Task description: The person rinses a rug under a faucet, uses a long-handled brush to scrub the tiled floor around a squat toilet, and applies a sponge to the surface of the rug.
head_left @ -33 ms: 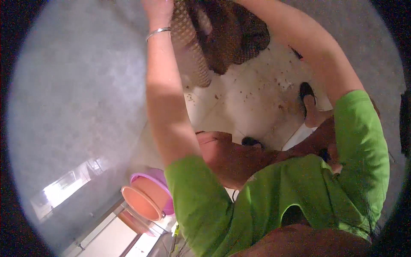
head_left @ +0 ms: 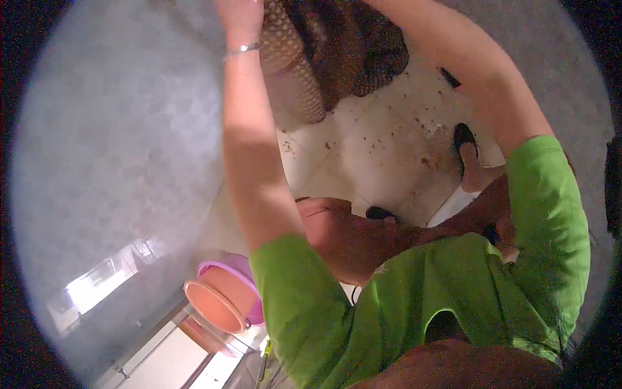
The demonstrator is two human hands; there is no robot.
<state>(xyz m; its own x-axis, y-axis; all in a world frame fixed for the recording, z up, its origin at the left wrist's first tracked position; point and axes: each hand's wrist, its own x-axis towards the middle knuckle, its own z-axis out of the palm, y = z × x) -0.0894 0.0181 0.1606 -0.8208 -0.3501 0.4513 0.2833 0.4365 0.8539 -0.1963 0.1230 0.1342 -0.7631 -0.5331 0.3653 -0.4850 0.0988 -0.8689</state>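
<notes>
A brown cloth (head_left: 334, 55) with a light-dotted, textured part on its left hangs in folds at the top of the head view. My left hand (head_left: 242, 18) is at the top edge, right beside the dotted part. Its fingers lie beyond the picture, so whether they grip the cloth is hidden. A metal bangle (head_left: 243, 49) circles that wrist. From the right my other arm reaches up past the cloth's right side, and the right hand itself is out of the picture.
Dark crumbs (head_left: 425, 161) are scattered over the pale tiled floor (head_left: 382, 149) below the cloth. My feet in black slippers (head_left: 464, 137) stand there. An orange tub (head_left: 217, 308) and a purple tub (head_left: 254, 275) sit at lower left, by a grey wall (head_left: 123, 142).
The cloth's hanging folds have shifted slightly, and the lower edge of the dotted part sits a little higher and farther right. Both arms have moved slightly to the right.
</notes>
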